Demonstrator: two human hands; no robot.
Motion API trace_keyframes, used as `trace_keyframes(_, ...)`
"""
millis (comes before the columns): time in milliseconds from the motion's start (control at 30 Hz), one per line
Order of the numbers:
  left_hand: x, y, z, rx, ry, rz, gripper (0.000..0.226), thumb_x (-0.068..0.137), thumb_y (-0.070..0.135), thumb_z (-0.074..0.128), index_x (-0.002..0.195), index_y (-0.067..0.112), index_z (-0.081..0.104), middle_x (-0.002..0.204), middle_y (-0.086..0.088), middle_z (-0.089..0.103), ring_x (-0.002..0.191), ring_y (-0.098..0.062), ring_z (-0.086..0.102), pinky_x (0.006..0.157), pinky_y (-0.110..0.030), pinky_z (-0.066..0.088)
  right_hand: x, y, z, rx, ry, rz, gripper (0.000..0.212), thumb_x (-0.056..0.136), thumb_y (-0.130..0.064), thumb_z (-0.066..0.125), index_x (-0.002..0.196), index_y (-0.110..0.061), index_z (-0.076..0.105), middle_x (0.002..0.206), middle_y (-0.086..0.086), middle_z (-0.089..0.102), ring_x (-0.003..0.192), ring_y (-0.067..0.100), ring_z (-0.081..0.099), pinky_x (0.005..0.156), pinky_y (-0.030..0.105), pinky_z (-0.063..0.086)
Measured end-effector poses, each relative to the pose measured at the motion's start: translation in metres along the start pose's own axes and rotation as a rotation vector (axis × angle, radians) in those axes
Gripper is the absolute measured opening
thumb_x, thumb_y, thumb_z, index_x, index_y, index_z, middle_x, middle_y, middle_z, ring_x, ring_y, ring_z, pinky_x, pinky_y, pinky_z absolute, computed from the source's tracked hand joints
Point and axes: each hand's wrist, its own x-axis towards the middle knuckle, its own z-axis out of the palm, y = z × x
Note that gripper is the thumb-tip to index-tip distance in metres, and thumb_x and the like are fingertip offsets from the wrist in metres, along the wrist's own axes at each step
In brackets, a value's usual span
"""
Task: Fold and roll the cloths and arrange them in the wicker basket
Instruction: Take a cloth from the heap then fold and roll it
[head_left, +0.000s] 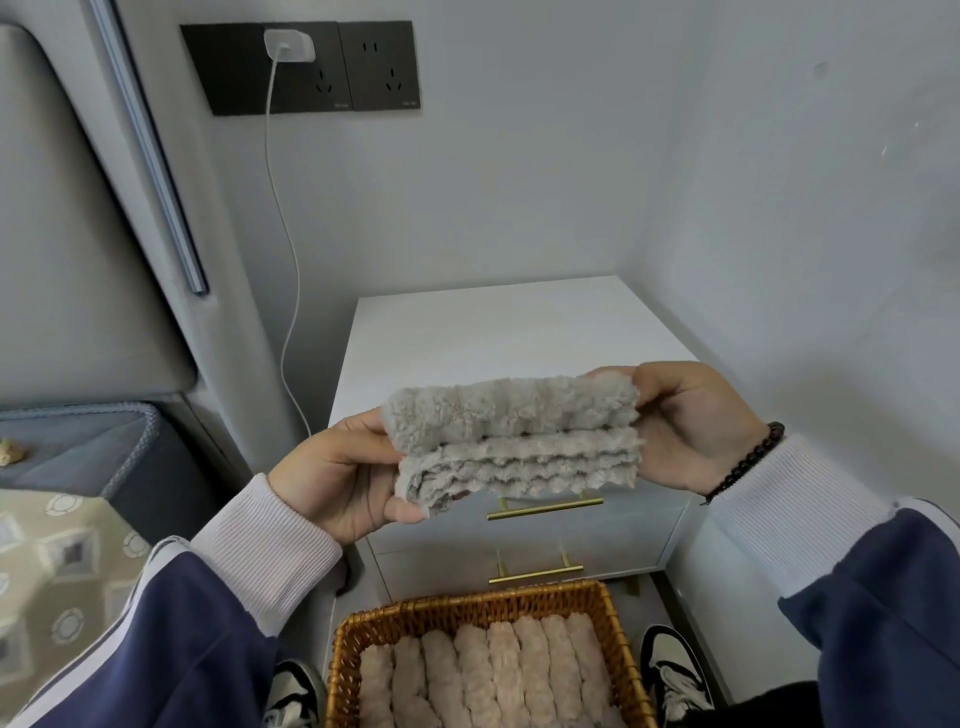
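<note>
Above the wicker basket (483, 607), in front of the white nightstand (498, 332), a folded grey cloth (514, 441) is held up in the air between both hands: the left hand (337, 467) has its grip pinched on the left end, the right hand (696, 426) on the right end; rolled cloths (498, 675) lie side by side inside the basket

folded cloth (511, 441) held between both hands, wicker basket (483, 605) below
</note>
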Motion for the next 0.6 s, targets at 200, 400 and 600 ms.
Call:
trace_keyframes(200, -0.006, 0.003, 0.006, 0.329, 0.222, -0.216, 0.052, 0.045, 0.029, 0.087, 0.089, 0.004, 0.074, 0.098, -0.025, 0.067, 0.074, -0.036, 0.068, 0.057, -0.038, 0.06, -0.002, 0.008, 0.003, -0.592, 0.334, 0.01, 0.021, 0.06, -0.023, 0.079, 0.049, -0.01, 0.067, 0.073, 0.007, 0.063, 0.07, 0.021, 0.059, 0.061, 0.028, 0.049)
trace_keyframes(400, -0.006, -0.019, -0.001, 0.83, 0.403, -0.169, 0.044, 0.031, 0.045, 0.093, 0.06, 0.026, 0.066, 0.073, -0.008, 0.06, 0.067, -0.025, 0.057, 0.06, -0.032, 0.05, 0.004, 0.027, 0.01, -1.09, 0.273, 0.086, 0.036, 0.065, -0.016, 0.086, 0.067, -0.016, 0.05, 0.063, -0.01, 0.053, 0.049, 0.006, 0.045, 0.049, 0.015, 0.041)
trace_keyframes(600, -0.025, -0.023, -0.012, 0.886, 0.435, -0.162, 0.08, 0.035, 0.039, 0.095, 0.107, 0.026, 0.062, 0.108, -0.008, 0.067, 0.094, -0.027, 0.068, 0.082, -0.047, 0.057, 0.018, 0.052, 0.016, -1.423, 0.169, 0.328, 0.077, 0.066, -0.036, 0.085, 0.131, -0.029, 0.044, 0.122, -0.005, 0.048, 0.105, 0.01, 0.052, 0.093, 0.026, 0.045)
